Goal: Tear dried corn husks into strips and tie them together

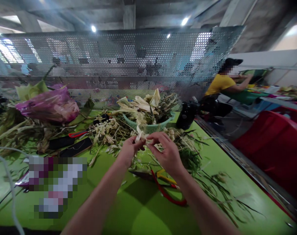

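Cream-pale husk strip (140, 134) sits above the middle of the desk (143, 213), pinched in the left hand (128, 151); the right hand (167, 152) closes thumb and forefinger on its other side, likely to steady it. Red-handled scissors (160, 191) lie below, towards the near edge, probably for easy reach. Towards the far edge, a basket (158, 127) keeps dry husks (141, 104) gathered.

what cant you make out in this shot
All in the head view:
Lower end of the pale strip: hidden by fingers of the left hand and right hand, slightly blurred.
Contents of the purple bag: obscured by creased, cloudy plastic.
Far side of the red chair: cut off by the right edge.
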Demonstrator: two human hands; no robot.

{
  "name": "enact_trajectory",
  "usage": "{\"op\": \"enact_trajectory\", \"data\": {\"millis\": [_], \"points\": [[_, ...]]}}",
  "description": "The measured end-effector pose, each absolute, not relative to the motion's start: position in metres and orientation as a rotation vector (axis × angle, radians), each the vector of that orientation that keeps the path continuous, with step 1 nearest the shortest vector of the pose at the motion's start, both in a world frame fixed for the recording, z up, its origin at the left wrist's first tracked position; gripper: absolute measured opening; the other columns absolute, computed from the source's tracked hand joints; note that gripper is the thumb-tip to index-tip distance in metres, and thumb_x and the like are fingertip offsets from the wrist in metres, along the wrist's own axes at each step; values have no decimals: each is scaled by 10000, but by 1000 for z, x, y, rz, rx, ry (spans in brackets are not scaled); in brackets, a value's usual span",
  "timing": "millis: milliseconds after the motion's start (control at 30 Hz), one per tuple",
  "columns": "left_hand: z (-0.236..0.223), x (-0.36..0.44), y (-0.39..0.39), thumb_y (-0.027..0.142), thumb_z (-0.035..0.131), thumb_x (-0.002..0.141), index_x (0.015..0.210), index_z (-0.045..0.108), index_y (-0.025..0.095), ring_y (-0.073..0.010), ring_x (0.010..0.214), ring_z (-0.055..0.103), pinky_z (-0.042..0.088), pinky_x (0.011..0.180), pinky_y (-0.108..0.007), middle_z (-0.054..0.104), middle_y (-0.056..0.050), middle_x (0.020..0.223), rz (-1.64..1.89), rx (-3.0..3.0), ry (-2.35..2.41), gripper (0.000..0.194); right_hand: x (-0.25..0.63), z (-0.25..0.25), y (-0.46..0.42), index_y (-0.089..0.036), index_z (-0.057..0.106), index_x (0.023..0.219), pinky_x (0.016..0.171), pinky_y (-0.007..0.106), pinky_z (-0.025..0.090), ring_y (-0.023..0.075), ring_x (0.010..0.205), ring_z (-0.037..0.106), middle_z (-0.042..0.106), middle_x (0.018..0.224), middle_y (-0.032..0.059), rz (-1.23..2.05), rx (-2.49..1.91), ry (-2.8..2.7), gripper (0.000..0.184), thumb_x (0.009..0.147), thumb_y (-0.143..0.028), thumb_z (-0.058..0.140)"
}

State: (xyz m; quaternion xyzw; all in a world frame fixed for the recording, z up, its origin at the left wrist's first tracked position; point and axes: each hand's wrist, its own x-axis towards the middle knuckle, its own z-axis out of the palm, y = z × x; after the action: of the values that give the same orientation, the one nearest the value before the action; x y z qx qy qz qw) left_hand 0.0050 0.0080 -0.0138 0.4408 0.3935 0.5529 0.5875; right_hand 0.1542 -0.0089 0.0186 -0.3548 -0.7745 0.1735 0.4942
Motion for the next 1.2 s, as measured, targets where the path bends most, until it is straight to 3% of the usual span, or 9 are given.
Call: {"op": "enact_trajectory", "data": {"millis": [100,300,533,767,900,1067,1200], "points": [[-12,7,9,353,777,589,800,612,167,-71,593,531,402,588,-194,588,30,683,1419,721,892,326,150,14,-10,-205,616,831,678,272,453,162,741,560,606,835,34,477,-912,-1875,31,827,-219,589],[-12,16,4,330,806,557,831,608,173,-78,611,556,445,621,-206,598,35,684,1476,533,843,373,134,-8,-10,-191,638,827,628,267,409,178,725,558,641,804,39,548,-1159,-1988,129,822,-313,599],[-8,16,3,339,808,556,787,623,150,-68,566,532,419,585,-194,588,33,639,1556,583,892,351,133,-11,-10,-177,608,673,557,232,346,144,619,529,619,667,12,670,-1251,-2069,99,758,-173,557],[-2,5,8,367,804,550,746,600,150,-64,511,494,391,537,-194,556,41,592,1571,628,912,357,135,-5,-16,-174,660,693,539,211,342,117,582,518,598,624,-27,1076,-1030,-2355,130,667,-91,562],[-2,3,7,380,797,566,764,601,150,-62,510,468,364,528,-195,544,49,586,1489,736,929,361,141,5,-13,-183,665,728,603,235,387,143,660,543,612,692,0,940,-949,-2246,65,752,-201,608],[-5,2,6,410,772,607,768,631,134,-54,529,432,315,524,-187,540,39,591,1388,867,981,349,152,6,0,-204,609,942,628,277,436,145,673,532,604,989,70,637,-978,-1720,139,831,-272,560],[-6,4,4,389,781,605,783,626,135,-46,532,425,317,526,-179,532,41,611,1330,846,912,346,156,-4,11,-206,611,929,665,296,466,174,729,578,618,906,55,715,-1013,-1713,146,806,-280,590]]}}
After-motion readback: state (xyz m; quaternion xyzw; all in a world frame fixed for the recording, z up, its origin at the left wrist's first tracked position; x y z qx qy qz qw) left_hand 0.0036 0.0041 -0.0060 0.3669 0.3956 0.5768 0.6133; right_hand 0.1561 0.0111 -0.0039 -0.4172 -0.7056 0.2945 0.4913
